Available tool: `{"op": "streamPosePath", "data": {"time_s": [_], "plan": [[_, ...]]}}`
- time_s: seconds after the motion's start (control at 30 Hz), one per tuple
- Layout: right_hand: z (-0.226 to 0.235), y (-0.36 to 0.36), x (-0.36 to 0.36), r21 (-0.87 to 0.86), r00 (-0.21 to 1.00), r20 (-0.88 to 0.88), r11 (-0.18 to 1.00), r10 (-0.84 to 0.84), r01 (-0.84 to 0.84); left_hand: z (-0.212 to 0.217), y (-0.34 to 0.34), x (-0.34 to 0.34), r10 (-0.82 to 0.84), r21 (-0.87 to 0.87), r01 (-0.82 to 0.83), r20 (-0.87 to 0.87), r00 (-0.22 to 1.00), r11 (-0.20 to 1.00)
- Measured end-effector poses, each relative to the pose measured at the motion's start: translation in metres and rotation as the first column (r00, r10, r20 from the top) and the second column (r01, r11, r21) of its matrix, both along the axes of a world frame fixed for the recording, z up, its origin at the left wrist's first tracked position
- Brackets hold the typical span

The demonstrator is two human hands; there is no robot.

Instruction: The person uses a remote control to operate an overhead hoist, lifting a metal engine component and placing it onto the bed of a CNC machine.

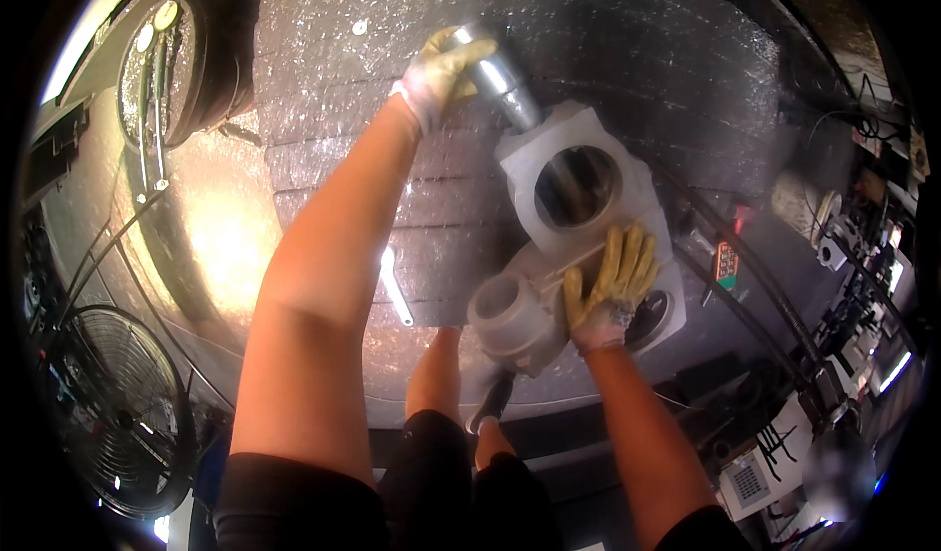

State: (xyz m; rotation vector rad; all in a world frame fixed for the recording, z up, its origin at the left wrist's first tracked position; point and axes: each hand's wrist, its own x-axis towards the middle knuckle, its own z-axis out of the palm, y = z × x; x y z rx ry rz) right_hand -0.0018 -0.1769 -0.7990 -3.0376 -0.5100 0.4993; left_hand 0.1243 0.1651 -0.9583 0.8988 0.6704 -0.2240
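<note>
A shiny stepped metal cylinder (500,80) is in my left hand (439,71), gloved in yellow, with the fingers wrapped round its upper end. It slants down to the right, its narrower end at the top edge of a large grey metal casting (642,193). Whether that end touches or enters the casting I cannot tell. The casting has a wide round bore and a tubular boss at its lower left. On its lower part rests my right hand (613,291), also in a yellow glove, fingers stretched out and holding nothing.
On the dark, wet-looking worktop, a wrench (396,288) lies left of the casting. A red and green device with buttons (726,265) is to the right, near dark bars (755,242). A drum (201,61) stands far left, a black fan (123,419) near left.
</note>
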Motion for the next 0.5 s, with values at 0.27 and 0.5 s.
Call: {"op": "streamPosePath", "data": {"time_s": [0.27,0.5], "plan": [[-0.002,0.001,-0.001,-0.015,1.000,-0.017,1.000,0.016,-0.016,0.007,-0.011,-0.009,-0.039,0.138,0.042,-0.019,0.999,0.990],[-0.001,0.001,-0.001,0.013,1.000,-0.008,1.000,0.005,-0.005,0.009,-0.009,-0.012,-0.020,0.041,0.021,-0.032,0.999,0.999]]}}
